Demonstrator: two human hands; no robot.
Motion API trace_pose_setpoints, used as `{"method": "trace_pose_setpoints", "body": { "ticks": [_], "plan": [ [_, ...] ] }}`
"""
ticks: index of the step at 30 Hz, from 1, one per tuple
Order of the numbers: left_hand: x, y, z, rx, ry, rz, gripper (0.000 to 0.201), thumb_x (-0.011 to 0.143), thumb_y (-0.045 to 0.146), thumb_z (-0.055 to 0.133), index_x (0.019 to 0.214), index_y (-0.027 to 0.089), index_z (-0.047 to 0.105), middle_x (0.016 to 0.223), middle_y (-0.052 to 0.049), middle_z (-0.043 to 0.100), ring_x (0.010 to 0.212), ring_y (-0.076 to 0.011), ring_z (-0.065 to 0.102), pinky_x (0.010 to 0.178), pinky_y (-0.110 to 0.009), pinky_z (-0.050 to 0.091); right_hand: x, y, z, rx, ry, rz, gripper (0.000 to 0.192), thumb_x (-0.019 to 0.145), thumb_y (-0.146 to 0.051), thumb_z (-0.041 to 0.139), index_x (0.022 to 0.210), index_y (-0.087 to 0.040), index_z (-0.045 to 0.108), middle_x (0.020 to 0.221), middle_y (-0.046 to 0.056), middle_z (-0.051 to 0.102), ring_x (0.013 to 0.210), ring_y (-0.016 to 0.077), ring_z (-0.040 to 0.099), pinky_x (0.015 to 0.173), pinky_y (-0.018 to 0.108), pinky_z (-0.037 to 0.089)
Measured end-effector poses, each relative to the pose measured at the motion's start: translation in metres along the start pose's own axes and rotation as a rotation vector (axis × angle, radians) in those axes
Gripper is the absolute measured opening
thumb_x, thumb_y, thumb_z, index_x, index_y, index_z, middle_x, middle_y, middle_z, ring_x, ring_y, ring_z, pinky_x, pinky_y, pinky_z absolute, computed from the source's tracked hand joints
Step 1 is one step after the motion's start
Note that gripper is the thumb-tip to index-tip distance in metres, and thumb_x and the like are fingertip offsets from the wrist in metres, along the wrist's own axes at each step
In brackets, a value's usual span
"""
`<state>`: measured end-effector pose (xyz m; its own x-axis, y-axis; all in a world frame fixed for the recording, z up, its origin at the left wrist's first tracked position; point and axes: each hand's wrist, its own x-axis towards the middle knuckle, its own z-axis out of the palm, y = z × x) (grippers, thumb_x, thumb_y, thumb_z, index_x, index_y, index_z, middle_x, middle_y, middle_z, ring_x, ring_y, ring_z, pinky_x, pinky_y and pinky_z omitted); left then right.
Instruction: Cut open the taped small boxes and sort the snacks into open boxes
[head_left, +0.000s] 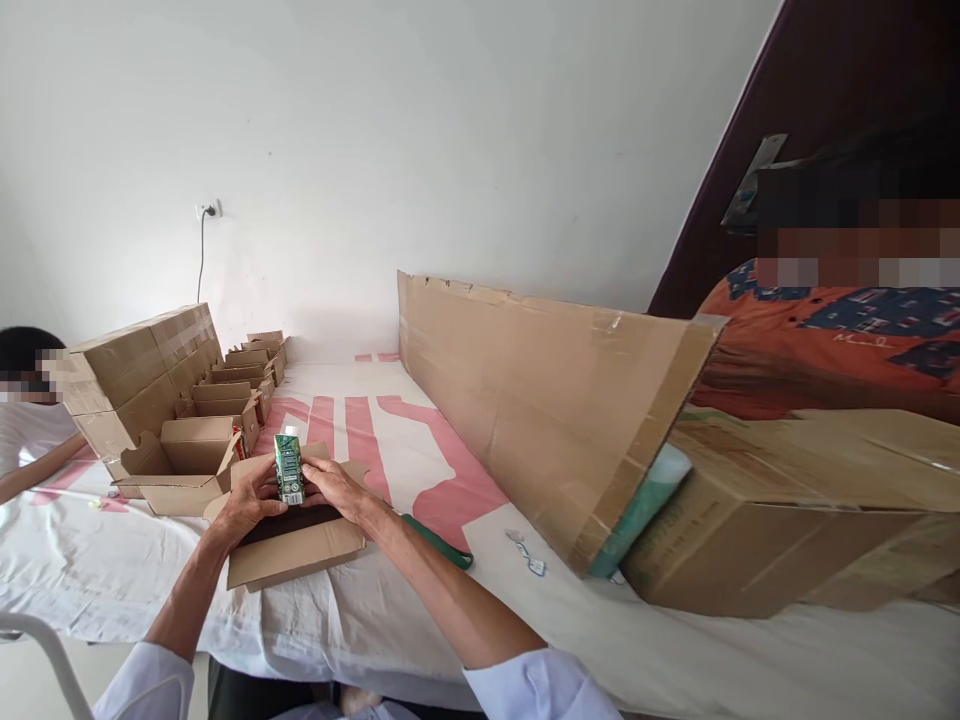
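A small green drink carton (289,468) with a white cap and a barcode stands upright between my two hands. My left hand (253,497) grips its left side, and my right hand (335,487) has its fingers on the right side. Directly below them sits an open cardboard box (296,562) with its flaps spread; its inside is dark and mostly hidden by my hands. Just right of the box, partly behind my right forearm, lies a dark green flat item (442,545) whose kind I cannot make out.
Several open boxes (187,495) line the left, beside stacked closed boxes (142,350). A tall cardboard panel (547,400) stands on the right, with a large carton (750,540) behind it. One person sits at far left, another at right. Small clear packets (526,555) lie on the cloth.
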<state>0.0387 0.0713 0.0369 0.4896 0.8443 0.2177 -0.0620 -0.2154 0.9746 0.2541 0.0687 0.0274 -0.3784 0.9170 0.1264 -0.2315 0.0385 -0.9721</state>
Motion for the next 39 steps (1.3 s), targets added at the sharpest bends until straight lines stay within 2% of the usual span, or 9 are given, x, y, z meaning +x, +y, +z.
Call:
{"method": "trace_pose_setpoints", "body": {
  "ticks": [7, 10, 16, 23, 27, 32, 34, 37, 39],
  "plan": [
    [0.003, 0.005, -0.005, 0.013, 0.079, -0.048, 0.092, 0.064, 0.016, 0.095, 0.150, 0.029, 0.065, 0.145, -0.010, 0.070, 0.122, -0.0376, 0.071, 0.106, -0.052, 0.055, 0.002, -0.007, 0.000, -0.001, -0.054, -0.053, 0.041, 0.100, -0.044, 0.065, 0.136, -0.025, 0.072, 0.128, 0.008, 0.076, 0.104, 0.0218, 0.074, 0.079, 0.033, 0.063],
    [0.007, 0.012, -0.007, 0.035, 0.098, -0.041, 0.093, 0.064, 0.017, 0.095, 0.151, 0.027, 0.064, 0.146, -0.011, 0.068, 0.119, -0.0361, 0.072, 0.104, -0.051, 0.056, 0.006, -0.007, -0.002, 0.021, -0.065, -0.099, 0.047, 0.096, -0.048, 0.071, 0.137, -0.027, 0.070, 0.135, 0.008, 0.073, 0.109, 0.0231, 0.073, 0.081, 0.034, 0.064],
    [0.010, 0.020, -0.003, 0.038, 0.060, 0.012, 0.093, 0.067, 0.017, 0.094, 0.154, 0.026, 0.062, 0.151, -0.014, 0.064, 0.119, -0.0335, 0.071, 0.099, -0.045, 0.060, 0.010, -0.005, -0.005, 0.048, -0.055, -0.135, 0.060, 0.088, -0.055, 0.080, 0.140, -0.027, 0.068, 0.133, 0.008, 0.074, 0.111, 0.0242, 0.073, 0.086, 0.036, 0.063],
    [0.001, 0.012, 0.007, 0.073, 0.079, 0.025, 0.091, 0.074, 0.028, 0.093, 0.158, 0.027, 0.057, 0.152, -0.014, 0.064, 0.129, -0.0377, 0.067, 0.105, -0.049, 0.057, -0.002, -0.004, 0.000, 0.111, -0.072, -0.117, 0.062, 0.083, -0.061, 0.083, 0.131, -0.023, 0.071, 0.131, 0.008, 0.074, 0.109, 0.0257, 0.072, 0.086, 0.037, 0.061],
    [-0.030, 0.016, 0.011, 0.336, 0.085, 0.022, 0.077, 0.084, 0.038, 0.088, 0.155, 0.030, 0.060, 0.153, -0.012, 0.064, 0.133, -0.0392, 0.064, 0.105, -0.049, 0.055, -0.012, -0.006, -0.004, 0.168, -0.016, -0.132, 0.054, 0.084, -0.060, 0.082, 0.122, -0.023, 0.073, 0.125, 0.008, 0.076, 0.106, 0.0259, 0.073, 0.085, 0.038, 0.060],
    [-0.079, 0.007, 0.012, 0.718, 0.035, 0.005, 0.072, 0.070, 0.036, 0.098, 0.138, 0.033, 0.074, 0.134, -0.011, 0.076, 0.124, -0.0429, 0.066, 0.107, -0.049, 0.048, -0.023, -0.029, -0.028, 0.227, 0.072, -0.189, 0.054, 0.082, -0.061, 0.084, 0.119, -0.024, 0.071, 0.119, 0.008, 0.078, 0.105, 0.0281, 0.073, 0.083, 0.041, 0.061],
    [-0.089, 0.009, 0.019, 0.862, 0.012, 0.007, 0.056, 0.074, 0.030, 0.094, 0.127, 0.030, 0.076, 0.123, -0.011, 0.078, 0.113, -0.0394, 0.069, 0.102, -0.046, 0.048, -0.025, -0.040, -0.041, 0.239, 0.120, -0.229, 0.054, 0.081, -0.061, 0.086, 0.118, -0.026, 0.071, 0.117, 0.008, 0.078, 0.102, 0.0272, 0.073, 0.082, 0.041, 0.061],
    [-0.097, 0.024, 0.032, 1.182, -0.091, -0.103, 0.020, 0.086, 0.021, 0.080, 0.103, 0.024, 0.070, 0.103, -0.007, 0.076, 0.096, -0.0319, 0.070, 0.093, -0.043, 0.047, -0.029, -0.047, -0.061, 0.242, 0.201, -0.300, 0.050, 0.081, -0.061, 0.086, 0.116, -0.028, 0.072, 0.114, 0.006, 0.078, 0.099, 0.0253, 0.072, 0.081, 0.039, 0.061],
    [-0.102, 0.037, 0.040, 1.332, -0.174, -0.176, 0.013, 0.089, 0.016, 0.074, 0.092, 0.023, 0.063, 0.097, -0.005, 0.074, 0.093, -0.0291, 0.068, 0.089, -0.041, 0.046, -0.032, -0.045, -0.072, 0.235, 0.237, -0.315, 0.047, 0.083, -0.059, 0.086, 0.116, -0.029, 0.073, 0.114, 0.004, 0.078, 0.097, 0.0240, 0.071, 0.081, 0.038, 0.060]
  ]
}}
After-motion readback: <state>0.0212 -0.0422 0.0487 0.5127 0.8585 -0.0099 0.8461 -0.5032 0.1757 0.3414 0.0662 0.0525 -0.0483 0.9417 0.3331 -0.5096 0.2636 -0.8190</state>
